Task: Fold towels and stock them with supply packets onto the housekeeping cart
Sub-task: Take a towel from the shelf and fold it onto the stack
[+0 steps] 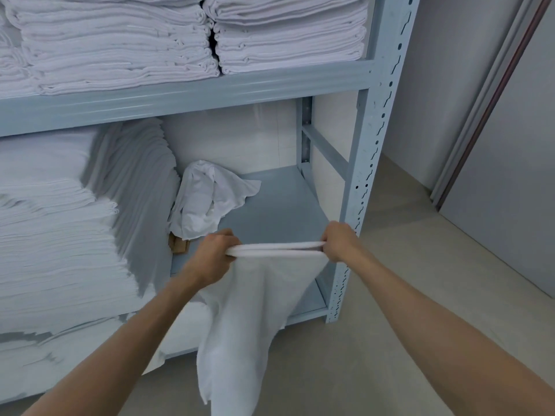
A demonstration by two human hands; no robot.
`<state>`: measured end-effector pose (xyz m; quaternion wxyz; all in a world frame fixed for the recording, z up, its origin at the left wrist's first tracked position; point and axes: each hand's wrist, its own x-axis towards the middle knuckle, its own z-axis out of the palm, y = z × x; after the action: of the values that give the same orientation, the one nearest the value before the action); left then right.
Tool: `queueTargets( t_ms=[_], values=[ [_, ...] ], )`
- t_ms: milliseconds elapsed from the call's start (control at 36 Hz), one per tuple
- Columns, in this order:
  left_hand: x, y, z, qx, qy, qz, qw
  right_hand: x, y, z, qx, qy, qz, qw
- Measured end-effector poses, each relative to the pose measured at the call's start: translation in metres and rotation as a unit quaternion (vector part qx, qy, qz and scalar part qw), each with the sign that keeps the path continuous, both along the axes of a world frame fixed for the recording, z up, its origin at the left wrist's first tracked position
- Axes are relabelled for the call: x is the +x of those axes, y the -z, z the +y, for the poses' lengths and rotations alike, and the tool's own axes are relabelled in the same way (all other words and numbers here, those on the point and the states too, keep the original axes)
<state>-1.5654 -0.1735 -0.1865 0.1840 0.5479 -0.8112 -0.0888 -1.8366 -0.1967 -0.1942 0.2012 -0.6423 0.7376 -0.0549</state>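
A person's left hand (216, 253) and right hand (338, 241) each grip a top corner of a limp white towel (255, 310), which looks light, soft, best held by its edges.

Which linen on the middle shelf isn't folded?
The crumpled white cloth, lying loose beside the tall folded stack; the stacks are neatly layered.

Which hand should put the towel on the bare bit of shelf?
Probably the right hand. It grips the towel end beside the shelf post, right in front of the bare shelf. The left hand grips the other end, closer to the crumpled cloth and the stacks.
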Motion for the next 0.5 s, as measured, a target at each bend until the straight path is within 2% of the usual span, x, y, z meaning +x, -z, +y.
queueTargets(
  t_ms=[83,139,306,444,500],
  values=[
    [0.029,-0.008,-0.004,-0.021,-0.015,-0.022,0.999,0.013,-0.022,-0.013,-0.094,-0.017,-0.034,0.995],
    [0.045,-0.014,-0.006,-0.025,-0.006,-0.029,0.999,0.023,-0.032,-0.018,-0.121,-0.035,-0.037,0.991],
    [0.049,-0.016,-0.004,-0.017,0.006,-0.018,1.000,0.022,-0.051,-0.026,-0.080,-0.044,-0.019,0.996],
    [0.025,-0.015,-0.009,-0.027,-0.019,0.017,0.999,0.013,-0.069,-0.018,-0.049,-0.047,0.097,0.993],
    [0.013,-0.019,-0.014,-0.028,-0.030,0.030,0.999,0.027,-0.073,-0.013,-0.057,-0.116,0.027,0.991]
  ],
)
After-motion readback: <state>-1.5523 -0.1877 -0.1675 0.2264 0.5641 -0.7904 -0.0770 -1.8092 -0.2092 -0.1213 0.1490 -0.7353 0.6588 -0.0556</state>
